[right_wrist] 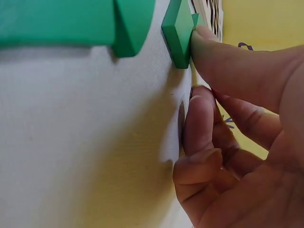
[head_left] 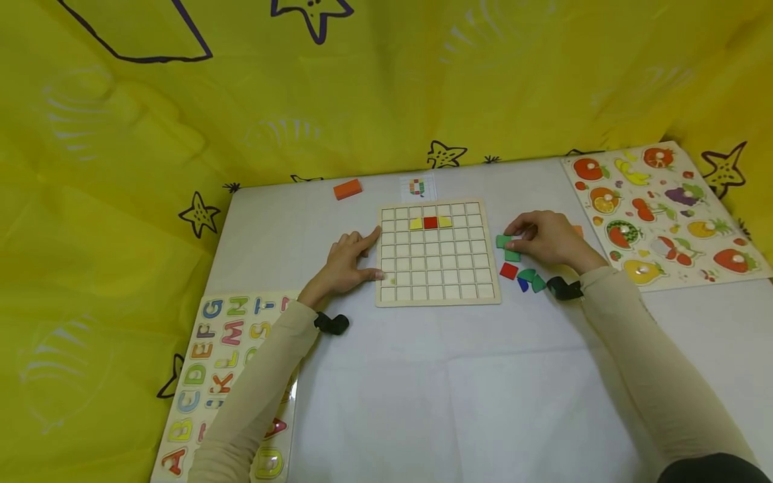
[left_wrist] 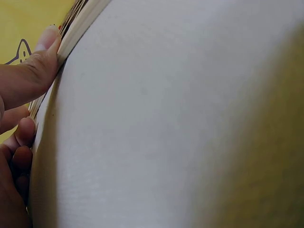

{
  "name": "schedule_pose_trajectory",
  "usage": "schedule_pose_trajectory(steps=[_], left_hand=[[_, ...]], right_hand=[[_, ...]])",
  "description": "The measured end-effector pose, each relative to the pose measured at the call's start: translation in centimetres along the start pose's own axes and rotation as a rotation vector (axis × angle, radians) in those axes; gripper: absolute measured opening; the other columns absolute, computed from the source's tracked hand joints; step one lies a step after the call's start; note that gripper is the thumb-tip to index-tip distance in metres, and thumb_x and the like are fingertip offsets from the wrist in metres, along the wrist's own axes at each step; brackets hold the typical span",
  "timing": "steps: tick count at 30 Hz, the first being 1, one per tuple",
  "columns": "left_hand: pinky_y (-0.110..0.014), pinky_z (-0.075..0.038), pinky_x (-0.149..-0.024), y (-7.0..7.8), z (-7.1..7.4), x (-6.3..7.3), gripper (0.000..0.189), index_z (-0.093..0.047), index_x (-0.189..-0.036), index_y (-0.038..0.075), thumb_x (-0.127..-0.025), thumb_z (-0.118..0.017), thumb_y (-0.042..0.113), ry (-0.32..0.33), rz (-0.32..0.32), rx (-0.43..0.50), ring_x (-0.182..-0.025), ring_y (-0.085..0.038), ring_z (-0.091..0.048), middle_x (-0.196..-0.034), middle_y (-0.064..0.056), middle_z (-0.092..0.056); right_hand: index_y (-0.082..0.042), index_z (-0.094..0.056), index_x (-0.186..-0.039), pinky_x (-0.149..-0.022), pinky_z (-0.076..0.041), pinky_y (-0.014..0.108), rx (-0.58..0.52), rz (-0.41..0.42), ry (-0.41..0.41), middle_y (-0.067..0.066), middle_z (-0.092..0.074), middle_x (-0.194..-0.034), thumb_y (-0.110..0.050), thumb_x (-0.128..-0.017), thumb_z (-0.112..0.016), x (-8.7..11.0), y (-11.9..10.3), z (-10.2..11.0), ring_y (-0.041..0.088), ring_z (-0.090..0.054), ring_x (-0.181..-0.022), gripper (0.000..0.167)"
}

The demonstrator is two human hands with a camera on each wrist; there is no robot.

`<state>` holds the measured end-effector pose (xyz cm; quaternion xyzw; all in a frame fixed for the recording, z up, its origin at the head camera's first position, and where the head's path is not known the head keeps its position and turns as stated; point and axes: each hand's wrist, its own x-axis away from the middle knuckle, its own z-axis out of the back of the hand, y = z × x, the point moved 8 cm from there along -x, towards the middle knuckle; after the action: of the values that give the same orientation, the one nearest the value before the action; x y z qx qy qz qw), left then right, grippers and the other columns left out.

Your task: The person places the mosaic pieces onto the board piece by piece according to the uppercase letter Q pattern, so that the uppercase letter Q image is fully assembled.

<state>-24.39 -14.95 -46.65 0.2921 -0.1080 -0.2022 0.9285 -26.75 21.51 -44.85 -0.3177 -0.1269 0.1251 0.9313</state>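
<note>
Right of the gridded board [head_left: 437, 303]: two green pieces, the far one [head_left: 502, 240] and the near one [head_left: 512, 256], touching or nearly so, staggered. My right hand [head_left: 546, 238] is over them, thumb and index bent close together; my thumb appears to touch the near piece, but I cannot tell whether anything is truly pinched. My left hand [head_left: 347, 261] has thumb and index spread, tips on the board's left edge. Red square [head_left: 508, 270] just nearer than the greens.

Handling: best, I judge, to set thumb and index on opposite sides of one piece, so its neighbour isn't dragged along; light left pressure should steady the board.

Direction: both greens look squarish, no clear long axis, no pointing end; edges run roughly left–right and near–far, close to the grid lines, as far as my thumb leaves them visible
</note>
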Motion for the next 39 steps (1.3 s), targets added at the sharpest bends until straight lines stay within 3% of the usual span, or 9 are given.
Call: schedule_pose_trajectory(steps=[12, 18, 23, 30, 36, 39], left_hand=[[-0.036, -0.021, -0.083, -0.2, -0.2, 0.0, 0.098, -0.035, -0.166, 0.013, -0.087, -0.088, 0.034, 0.005, -0.008, -0.01, -0.091, -0.022, -0.035, -0.098, -0.005, -0.047], [-0.036, -0.021, -0.083, -0.5, -0.4, 0.1, 0.097, -0.034, -0.166, 0.014, -0.088, -0.088, 0.035, 0.001, -0.004, -0.009, -0.091, -0.022, -0.034, -0.098, -0.005, -0.047], [-0.036, -0.021, -0.083, -0.4, -0.3, 0.1, 0.097, -0.034, -0.167, 0.014, -0.088, -0.087, 0.035, 0.0, -0.005, -0.008, -0.091, -0.022, -0.034, -0.098, -0.005, -0.046], [-0.036, -0.02, -0.083, -0.3, -0.1, -0.1, 0.098, -0.033, -0.167, 0.015, -0.088, -0.087, 0.036, -0.003, 0.002, -0.022, -0.09, -0.022, -0.034, -0.098, -0.005, -0.047], [-0.036, -0.021, -0.084, -0.3, -0.2, -0.1, 0.097, -0.032, -0.167, 0.015, -0.089, -0.087, 0.035, -0.012, 0.01, -0.025, -0.091, -0.022, -0.034, -0.099, -0.006, -0.047], [-0.036, -0.021, -0.084, -0.4, -0.3, -0.1, 0.098, -0.032, -0.167, 0.015, -0.088, -0.087, 0.035, -0.01, 0.009, -0.023, -0.091, -0.022, -0.035, -0.099, -0.006, -0.047]], right_hand=[[-0.001, -0.072, -0.11, -0.073, -0.045, 0.024, -0.069, -0.006, 0.0, 0.014, -0.072, -0.098, -0.017, -0.096, -0.079, -0.4, -0.1, 0.0, 0.02, -0.061, -0.083, 0.023], [-0.002, -0.06, -0.134, -0.088, -0.045, 0.033, -0.19, -0.066, -0.03, 0.018, -0.063, -0.115, -0.019, -0.105, -0.065, -0.7, -0.3, -0.5, 0.028, -0.058, -0.101, 0.034], [-0.012, -0.053, -0.146, -0.091, -0.041, 0.041, -0.258, -0.09, -0.045, 0.019, -0.055, -0.122, -0.021, -0.11, -0.056, -1.1, -0.7, -0.7, 0.031, -0.051, -0.108, 0.038], [-0.015, -0.061, -0.139, -0.085, -0.043, 0.037, -0.285, -0.092, -0.048, 0.016, -0.059, -0.119, -0.023, -0.108, -0.06, -1.7, -1.3, -1.1, 0.029, -0.052, -0.103, 0.032], [-0.011, -0.064, -0.135, -0.072, -0.047, 0.028, -0.281, -0.067, 0.032, 0.016, -0.068, -0.111, -0.02, -0.104, -0.07, -2.2, -1.8, -1.0, 0.027, -0.059, -0.092, 0.033], [-0.01, -0.066, -0.134, -0.072, -0.048, 0.026, -0.266, -0.066, 0.074, 0.017, -0.072, -0.113, -0.021, -0.102, -0.073, -2.5, -2.1, -1.0, 0.026, -0.063, -0.093, 0.034]])
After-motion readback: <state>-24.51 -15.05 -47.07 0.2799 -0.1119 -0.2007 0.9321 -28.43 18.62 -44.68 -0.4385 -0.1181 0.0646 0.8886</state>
